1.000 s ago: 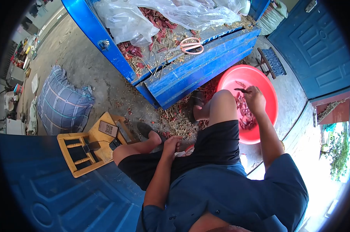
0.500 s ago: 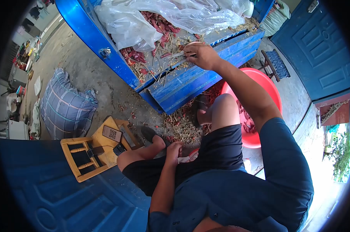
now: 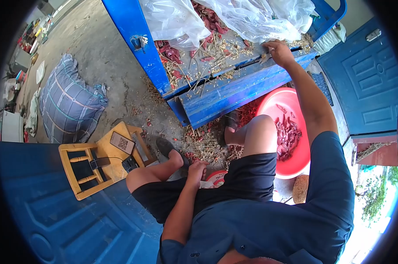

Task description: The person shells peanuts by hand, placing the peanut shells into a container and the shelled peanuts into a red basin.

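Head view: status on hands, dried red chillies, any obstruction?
Right hand at edge of blue metal cart, left hand by black shorts, both grips unclear. Dried red chillies in round red plastic basin. Crumpled clear plastic sheet near right hand.

The only view looked from the wearer's head, forward and steeply down, with the shirt (image 3: 269, 220) close below and the blue cart (image 3: 247, 83) and red basin (image 3: 291, 168) farther out, through a wide, round-edged lens.

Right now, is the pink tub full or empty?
Partly full: red peppers lie in a heap in the tub, and its bare bottom shows beside them.
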Tool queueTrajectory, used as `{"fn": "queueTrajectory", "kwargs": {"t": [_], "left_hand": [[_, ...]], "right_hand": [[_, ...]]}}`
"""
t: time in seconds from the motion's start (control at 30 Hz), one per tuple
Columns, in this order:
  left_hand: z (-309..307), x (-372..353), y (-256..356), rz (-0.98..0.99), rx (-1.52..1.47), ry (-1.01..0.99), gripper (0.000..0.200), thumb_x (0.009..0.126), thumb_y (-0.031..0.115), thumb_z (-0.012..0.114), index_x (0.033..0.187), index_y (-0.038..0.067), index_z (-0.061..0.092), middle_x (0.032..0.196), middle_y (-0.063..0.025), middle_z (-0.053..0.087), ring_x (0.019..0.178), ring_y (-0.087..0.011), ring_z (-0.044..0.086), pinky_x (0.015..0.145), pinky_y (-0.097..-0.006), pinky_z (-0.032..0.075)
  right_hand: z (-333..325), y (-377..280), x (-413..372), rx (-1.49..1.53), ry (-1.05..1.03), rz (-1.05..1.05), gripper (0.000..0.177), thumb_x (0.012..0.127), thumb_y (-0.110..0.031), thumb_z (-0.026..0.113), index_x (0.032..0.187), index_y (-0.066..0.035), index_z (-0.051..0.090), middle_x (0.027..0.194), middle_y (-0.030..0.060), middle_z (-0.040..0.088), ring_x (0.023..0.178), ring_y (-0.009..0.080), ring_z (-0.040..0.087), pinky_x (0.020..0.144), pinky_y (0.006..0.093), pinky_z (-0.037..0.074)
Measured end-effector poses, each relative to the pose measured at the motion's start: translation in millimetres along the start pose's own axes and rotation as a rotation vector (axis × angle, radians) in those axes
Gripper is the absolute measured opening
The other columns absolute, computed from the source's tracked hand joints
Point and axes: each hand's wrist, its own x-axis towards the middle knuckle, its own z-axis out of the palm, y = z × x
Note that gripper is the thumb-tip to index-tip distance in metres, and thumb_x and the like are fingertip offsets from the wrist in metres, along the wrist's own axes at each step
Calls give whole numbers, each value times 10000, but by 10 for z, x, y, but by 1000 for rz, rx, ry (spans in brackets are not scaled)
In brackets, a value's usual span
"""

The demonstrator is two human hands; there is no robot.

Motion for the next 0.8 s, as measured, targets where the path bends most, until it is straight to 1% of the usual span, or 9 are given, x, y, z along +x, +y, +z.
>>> {"fn": "queueTrajectory", "kwargs": {"t": [0.13, 0.2, 0.3, 0.37, 0.47, 0.57, 0.63, 0.7, 0.8], "left_hand": [[14, -37, -7, -13, 9, 22, 175, 923, 90, 515, 1019, 37, 651, 636, 49, 455, 476, -55, 363, 421, -235, 274], [13, -3, 25, -21, 19, 17, 179, 924, 92, 514, 1023, 39, 654, 636, 50, 457, 475, -55, 366, 421, -235, 276], [-62, -27, -27, -1, 23, 33, 184, 925, 91, 514, 1030, 41, 657, 636, 50, 460, 476, -53, 371, 421, -234, 278], [-62, -16, -51, 14, -9, 49, 174, 926, 96, 520, 1020, 42, 656, 634, 50, 460, 477, -52, 371, 424, -229, 278], [-54, -37, -16, 3, -12, 34, 172, 924, 90, 524, 1036, 45, 646, 644, 59, 433, 503, -47, 367, 443, -216, 276], [-27, -73, 41, 0, -9, 8, 162, 916, 91, 529, 1028, 44, 637, 643, 59, 428, 502, -47, 365, 436, -216, 270], [19, -76, 60, -2, 0, 19, 161, 918, 96, 531, 1021, 45, 643, 637, 53, 449, 488, -46, 374, 428, -218, 277], [34, -85, 66, -3, 2, 37, 160, 919, 100, 532, 1013, 45, 649, 631, 47, 471, 475, -45, 382, 420, -221, 285], [17, -69, 53, 17, 4, 34, 158, 919, 101, 534, 1015, 46, 646, 632, 47, 470, 474, -44, 384, 418, -220, 283]], "right_hand": [[303, -208, 184, -199, -63, 104, 319, 865, -138, 499, 1090, -61, 712, 1085, 245, 673, 1063, 409, 629, 977, 483, 475], [468, -392, 157, -107, 51, 59, 308, 849, -160, 482, 1015, 0, 687, 1073, 301, 657, 1042, 450, 622, 968, 501, 474], [560, -565, 182, -45, 68, 172, 318, 852, -181, 487, 1018, 6, 685, 1084, 297, 657, 1049, 444, 622, 968, 497, 473], [555, -610, 153, 41, 302, 100, 332, 859, -219, 499, 1021, 10, 678, 1083, 294, 660, 1056, 442, 620, 968, 492, 472], [461, -788, 109, -25, 157, 111, 365, 872, -261, 514, 1071, -2, 677, 1097, 281, 663, 1069, 443, 616, 969, 492, 469], [423, -1089, 248, 45, -122, 228, 633, 946, -586, 461, 1234, -54, 648, 1180, 256, 661, 1134, 424, 613, 999, 462, 465], [491, -1412, 205, 115, -82, 133, 768, 927, -711, 401, 1308, -78, 608, 1292, 231, 622, 1241, 394, 566, 1059, 457, 429], [801, -1653, 144, -58, 147, 1, 697, 944, -644, 444, 1354, -97, 579, 1404, 196, 553, 1343, 373, 483, 1116, 469, 374], [979, -2023, -185, 27, 166, -170, 525, 945, -463, 550, 1320, -100, 602, 1471, 176, 492, 1387, 368, 430, 1138, 483, 343]]}}
